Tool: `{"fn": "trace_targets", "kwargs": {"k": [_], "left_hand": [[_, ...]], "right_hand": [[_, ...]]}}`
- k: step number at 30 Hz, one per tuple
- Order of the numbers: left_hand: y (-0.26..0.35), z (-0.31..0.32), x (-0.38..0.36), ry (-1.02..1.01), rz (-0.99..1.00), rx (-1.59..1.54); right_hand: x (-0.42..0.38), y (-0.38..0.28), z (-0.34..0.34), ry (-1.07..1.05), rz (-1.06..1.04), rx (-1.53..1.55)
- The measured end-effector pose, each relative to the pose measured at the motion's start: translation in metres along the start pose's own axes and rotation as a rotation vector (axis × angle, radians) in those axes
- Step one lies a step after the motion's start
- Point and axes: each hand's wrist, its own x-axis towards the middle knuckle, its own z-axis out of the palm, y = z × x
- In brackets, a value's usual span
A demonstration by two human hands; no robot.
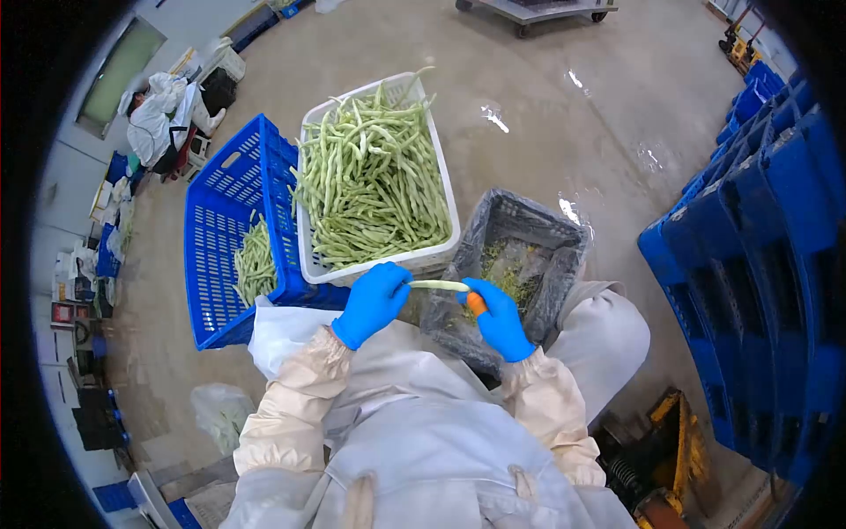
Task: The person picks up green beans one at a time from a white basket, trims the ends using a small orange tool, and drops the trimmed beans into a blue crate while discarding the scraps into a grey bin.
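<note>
My left hand, in a blue glove, pinches one end of a pale green bean. The bean lies level between my two hands. At its other end is my right hand, also blue-gloved and closed around a short orange handle; whatever the handle belongs to is hidden by the fingers. Just beyond my left hand stands a white crate heaped with green beans. Below my right hand, a bin lined with dark plastic contains small green trimmings.
A blue crate with some beans stands on the left. Stacked blue pallets rise at the right, near a yellow pallet jack. A clear plastic bag lies left. Another person sits far left; a metal cart is ahead.
</note>
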Motion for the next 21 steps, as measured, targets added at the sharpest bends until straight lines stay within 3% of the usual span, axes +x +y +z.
{"fn": "trace_targets", "kwargs": {"k": [1,2,5,11,17,21], "left_hand": [[0.002,-0.001,-0.002,0.016,-0.012,0.04],[0.005,-0.003,-0.004,0.023,-0.008,0.047],[0.008,-0.003,-0.01,0.102,0.022,0.103],[0.019,0.004,-0.017,-0.001,0.078,0.036],[0.027,0.007,-0.015,0.038,0.158,0.354],[0.032,0.021,-0.018,0.105,0.148,0.309]], "right_hand": [[-0.001,0.001,0.0,-0.051,0.073,0.222],[-0.003,0.003,-0.001,-0.051,0.062,0.223],[-0.005,0.0,-0.005,-0.089,0.105,0.197],[-0.008,-0.002,-0.008,-0.115,0.089,0.118],[-0.008,-0.007,-0.013,-0.233,0.107,0.011],[-0.009,-0.003,-0.005,-0.086,0.214,0.339]]}}
